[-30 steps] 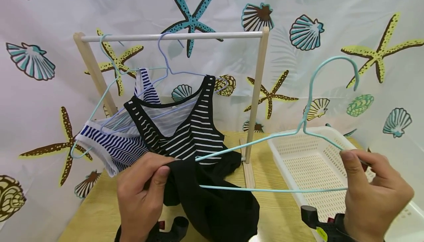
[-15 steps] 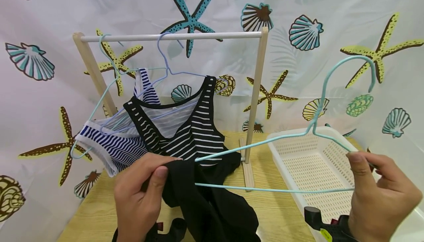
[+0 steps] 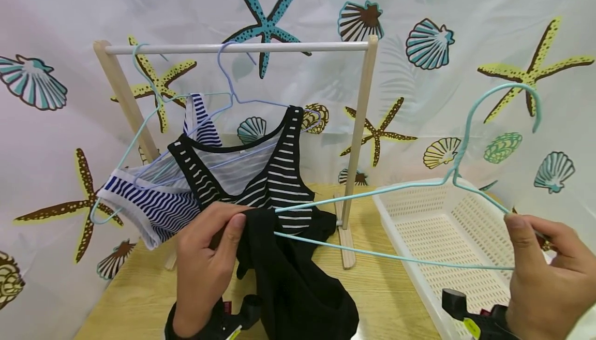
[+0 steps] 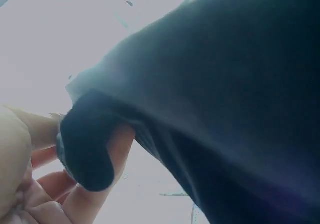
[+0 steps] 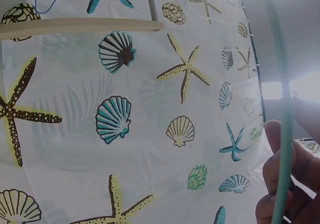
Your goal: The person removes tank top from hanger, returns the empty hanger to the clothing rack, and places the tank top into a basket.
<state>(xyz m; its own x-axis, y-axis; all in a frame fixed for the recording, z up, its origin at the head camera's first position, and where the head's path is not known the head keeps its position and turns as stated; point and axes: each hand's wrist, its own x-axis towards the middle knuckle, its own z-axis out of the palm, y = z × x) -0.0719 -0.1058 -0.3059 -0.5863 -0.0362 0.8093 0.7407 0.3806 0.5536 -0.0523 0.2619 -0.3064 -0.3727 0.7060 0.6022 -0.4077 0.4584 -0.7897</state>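
Observation:
In the head view my left hand (image 3: 209, 262) pinches the edge of a black cloth garment (image 3: 302, 293) between thumb and fingers; the garment hangs down over the table. My right hand (image 3: 545, 267) grips the right end of a light teal clothes hanger (image 3: 396, 187), its hook pointing up. The hanger's left end runs in behind the black fabric, so that tip is hidden. The left wrist view shows the dark cloth (image 4: 200, 84) draped over my fingers. Close to the right wrist camera, the hanger's bar (image 5: 285, 149) passes across my fingers.
A wooden rack with a white rail (image 3: 279, 47) stands behind my hands. On it hang a black-and-white striped tank top (image 3: 288, 185) and a blue-striped garment (image 3: 149, 200), each on a hanger. A white perforated basket (image 3: 400, 226) sits on the wooden table (image 3: 121, 298) at right.
My right hand has moved right with the teal hanger, and the hook has shifted right too. My left hand still pinches the black garment, slightly further right and higher. The view has shifted slightly.

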